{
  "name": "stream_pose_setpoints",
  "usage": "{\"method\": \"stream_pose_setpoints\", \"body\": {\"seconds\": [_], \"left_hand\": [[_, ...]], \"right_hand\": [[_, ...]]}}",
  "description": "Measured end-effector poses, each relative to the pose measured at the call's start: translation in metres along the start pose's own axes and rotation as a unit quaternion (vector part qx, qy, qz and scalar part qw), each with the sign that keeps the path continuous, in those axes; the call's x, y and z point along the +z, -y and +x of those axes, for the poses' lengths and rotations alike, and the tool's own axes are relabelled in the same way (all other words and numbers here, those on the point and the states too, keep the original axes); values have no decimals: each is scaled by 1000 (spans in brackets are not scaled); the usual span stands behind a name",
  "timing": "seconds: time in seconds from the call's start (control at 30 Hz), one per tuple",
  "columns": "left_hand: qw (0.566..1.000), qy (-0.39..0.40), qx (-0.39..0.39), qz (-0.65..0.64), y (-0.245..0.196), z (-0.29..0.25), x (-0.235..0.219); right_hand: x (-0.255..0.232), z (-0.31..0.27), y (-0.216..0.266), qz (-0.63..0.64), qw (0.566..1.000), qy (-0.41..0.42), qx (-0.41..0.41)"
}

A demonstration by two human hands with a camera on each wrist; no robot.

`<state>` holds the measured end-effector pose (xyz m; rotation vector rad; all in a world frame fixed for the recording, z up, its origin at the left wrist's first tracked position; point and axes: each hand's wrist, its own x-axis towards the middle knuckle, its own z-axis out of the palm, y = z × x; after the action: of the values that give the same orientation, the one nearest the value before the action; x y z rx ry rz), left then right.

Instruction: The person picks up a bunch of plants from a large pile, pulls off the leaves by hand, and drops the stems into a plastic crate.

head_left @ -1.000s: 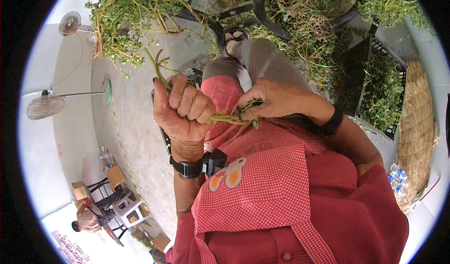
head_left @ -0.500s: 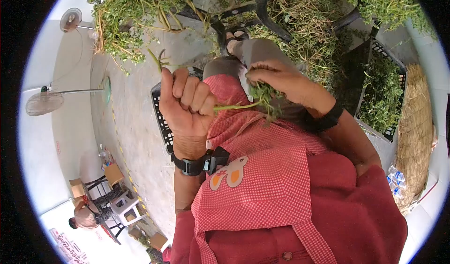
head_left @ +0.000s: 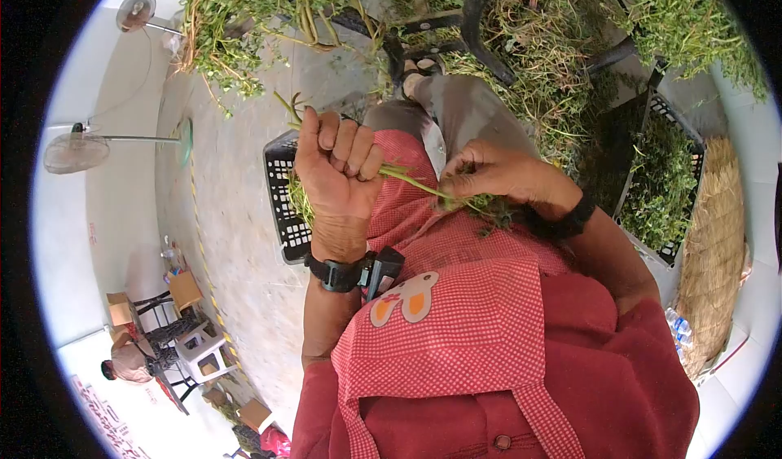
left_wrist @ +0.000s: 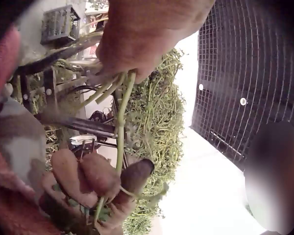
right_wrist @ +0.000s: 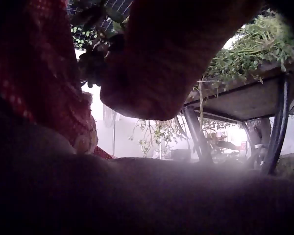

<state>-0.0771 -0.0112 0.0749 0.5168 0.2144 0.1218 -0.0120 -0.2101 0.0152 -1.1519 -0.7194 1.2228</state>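
In the head view the left hand [head_left: 338,170] grips a few green stems, whose cut ends stick out above the thumb. One stem [head_left: 411,180] runs from this fist to the right hand [head_left: 505,180], which pinches it over the lap; leafy bits hang below those fingers. The left wrist view has the stem [left_wrist: 121,122] stretched between the left hand [left_wrist: 147,39] above and the curled fingers of the right hand [left_wrist: 93,186] below. Dark and blurred, the right wrist view has a hand [right_wrist: 157,63] near some leaves [right_wrist: 93,58].
Piled greens [head_left: 252,19] lie at the upper left, more [head_left: 692,27] at the upper right. A black crate [head_left: 285,215] with greens stands beside the left knee, another crate [head_left: 664,182] on the right. Fans [head_left: 76,153], a rolled straw mat [head_left: 713,255] and a seated person [head_left: 130,360] are farther off.
The left hand has shifted slightly right with its stems. The right hand first moved up and away with leafy bits, then came back down and now pinches the stem again.
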Motion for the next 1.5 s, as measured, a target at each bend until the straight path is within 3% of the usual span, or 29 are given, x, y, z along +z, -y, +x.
{"method": "stream_pose_setpoints", "body": {"seconds": [0.1,0.17,0.23,0.3,0.43,0.5,0.63,0.7,0.73,0.8,0.83,0.87,0.9,0.93,0.97,1.03,1.07,1.17,1.23,1.3,1.5], "left_hand": [[998,-17,28,62,3,-3,5],[988,13,70,136,6,-4,2],[976,33,100,190,9,-7,5],[950,-1,109,292,13,-9,10],[943,48,106,312,14,-9,3],[952,51,75,292,14,-11,3],[949,68,69,300,18,-13,3],[959,57,33,277,24,-13,7],[966,68,-14,248,25,-14,8],[970,83,-66,220,24,-16,10],[972,105,-92,186,18,-18,13],[973,126,-117,152,12,-19,14],[973,126,-119,152,10,-18,12],[973,127,-150,121,8,-17,9],[971,128,-182,90,7,-15,6],[963,147,-212,75,8,-11,6],[960,157,-226,47,9,-12,8],[955,172,-240,31,10,-13,12],[953,174,-244,43,10,-13,11],[950,169,-257,59,12,-11,7],[942,187,-258,104,19,-9,8]], "right_hand": [[-8,-2,-8,-84,996,30,-17],[-13,0,-20,-177,983,-9,-39],[-13,-7,-15,-165,986,-18,-13],[-8,-11,-7,-147,988,-38,18],[-3,-13,4,-220,971,-95,17],[-4,-7,-5,-271,945,-177,41],[2,-2,4,-326,912,-250,8],[5,2,3,-337,861,-380,-10],[-1,5,-5,-336,860,-384,-9],[-22,12,-22,-255,800,-539,-73],[-29,6,-13,-255,797,-542,-74],[-37,-3,1,-2,848,-521,-96],[-43,-10,7,253,842,-463,-108],[-47,-15,10,301,853,-411,-111],[-45,-16,11,304,851,-414,-109],[-34,-14,19,248,913,-305,-109],[-27,-13,20,244,924,-277,-97],[-17,-3,16,203,940,-252,-105],[-10,4,16,206,929,-298,-74],[-10,5,15,159,956,-223,-101],[1,12,27,126,954,-240,-125]]}}
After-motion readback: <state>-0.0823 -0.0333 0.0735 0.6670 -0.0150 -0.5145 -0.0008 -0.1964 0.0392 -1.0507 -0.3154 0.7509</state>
